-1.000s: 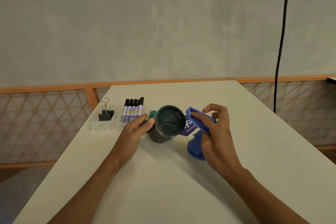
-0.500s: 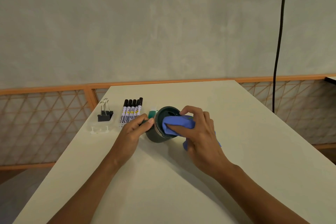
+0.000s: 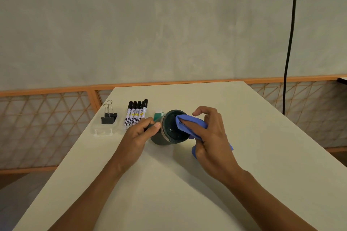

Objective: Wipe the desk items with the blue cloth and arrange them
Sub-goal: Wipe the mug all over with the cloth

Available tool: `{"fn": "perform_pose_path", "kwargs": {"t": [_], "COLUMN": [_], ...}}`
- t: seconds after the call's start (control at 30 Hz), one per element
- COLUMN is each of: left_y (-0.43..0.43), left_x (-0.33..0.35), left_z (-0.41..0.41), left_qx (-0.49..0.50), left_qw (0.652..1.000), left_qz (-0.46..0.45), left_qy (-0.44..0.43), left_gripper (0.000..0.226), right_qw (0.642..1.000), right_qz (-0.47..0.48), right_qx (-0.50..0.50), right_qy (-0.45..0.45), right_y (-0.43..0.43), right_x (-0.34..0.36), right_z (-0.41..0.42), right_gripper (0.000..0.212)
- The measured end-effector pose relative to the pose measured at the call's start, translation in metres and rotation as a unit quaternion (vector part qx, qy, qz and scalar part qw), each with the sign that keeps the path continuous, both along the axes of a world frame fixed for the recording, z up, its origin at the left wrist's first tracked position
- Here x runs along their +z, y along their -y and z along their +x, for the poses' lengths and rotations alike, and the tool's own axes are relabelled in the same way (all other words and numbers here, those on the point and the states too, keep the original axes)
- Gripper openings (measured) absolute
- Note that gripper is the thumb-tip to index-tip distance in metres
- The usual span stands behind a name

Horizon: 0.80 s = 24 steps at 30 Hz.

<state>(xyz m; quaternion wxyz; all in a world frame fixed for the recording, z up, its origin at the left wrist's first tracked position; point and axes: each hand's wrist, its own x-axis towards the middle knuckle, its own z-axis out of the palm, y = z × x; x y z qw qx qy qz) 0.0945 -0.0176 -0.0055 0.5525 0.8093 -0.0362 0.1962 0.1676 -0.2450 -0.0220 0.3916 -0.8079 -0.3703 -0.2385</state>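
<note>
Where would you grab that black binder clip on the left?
Probably pinch the binder clip by its silver wire handles, coming from above: they stick up clear of the black body, which sits low on a clear tray with the markers close on its right.

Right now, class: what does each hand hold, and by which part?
The left hand grips the dark mug by its side, near the top. The right hand holds the bunched blue cloth, pressing it onto the mug.

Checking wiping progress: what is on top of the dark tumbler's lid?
The blue cloth, held by the right hand, lies on the lid of the tumbler. The lid's part beneath the cloth is hidden.
</note>
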Motion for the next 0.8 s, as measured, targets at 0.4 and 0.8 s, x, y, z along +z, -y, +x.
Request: {"fn": "perform_pose_path", "kwargs": {"t": [0.4,0.8], "left_y": [0.007,0.007], "left_x": [-0.006,-0.003], "left_z": [0.005,0.002], "left_qx": [0.026,0.012], "left_qw": [1.0,1.0], "left_qz": [0.01,0.015], "left_qy": [0.004,0.011], "left_gripper": [0.035,0.041], "right_qw": [0.996,0.995], "right_qz": [-0.012,0.038], "right_qx": [-0.076,0.002], "right_qy": [-0.046,-0.096], "right_y": [-0.001,-0.008], "right_x": [0.008,0.007], "right_z": [-0.001,-0.004], "right_gripper": [0.045,0.099]}}
